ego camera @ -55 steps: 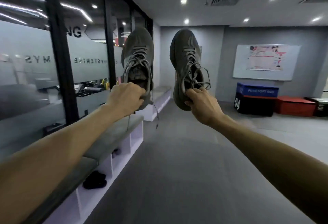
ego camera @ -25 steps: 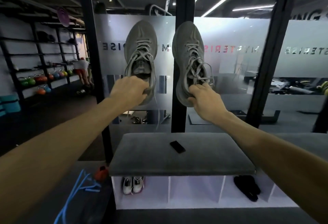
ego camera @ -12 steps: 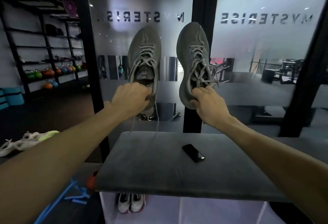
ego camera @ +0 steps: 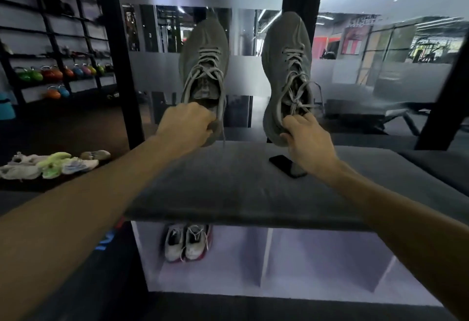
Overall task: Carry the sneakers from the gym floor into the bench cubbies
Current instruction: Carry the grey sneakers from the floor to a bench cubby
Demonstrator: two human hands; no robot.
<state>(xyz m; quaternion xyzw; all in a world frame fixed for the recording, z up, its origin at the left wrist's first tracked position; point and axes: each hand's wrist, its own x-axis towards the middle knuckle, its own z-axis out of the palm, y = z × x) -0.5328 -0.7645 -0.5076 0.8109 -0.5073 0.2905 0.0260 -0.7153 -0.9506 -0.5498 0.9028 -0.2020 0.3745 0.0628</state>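
Head view, at the bench. Two grey sneakers are held out at arm's length above the padded surface (ego camera: 228, 188), one per hand, toes pointing away and laces facing the camera. The left hand (ego camera: 186, 126) closes its fingers (ego camera: 206, 121) over the heel collar of the left sneaker (ego camera: 204, 66); the right hand (ego camera: 308, 137) pinches the heel end of the right sneaker (ego camera: 286, 66) between thumb and fingers. Gripping at the heel probably leaves the toes free to enter a cubby first. A loose lace hangs from the left sneaker toward the surface.

Both shoes are in the air, clear of the surface and well above the cubbies (ego camera: 317, 257), so the stowing step is judged not yet done.

Counts: two sneakers in hand; one pair of white sneakers (ego camera: 186, 243) side by side in the leftmost cubby; three cubby openings at least partly visible, the middle one showing nothing inside and the right one cut off by the arm. One dark phone (ego camera: 285, 165) lies on the surface, partly under the right wrist. On the floor at left a cluster of pale and lime sneakers (ego camera: 50, 165) awaits carrying; about four, though blur prevents a firm count.
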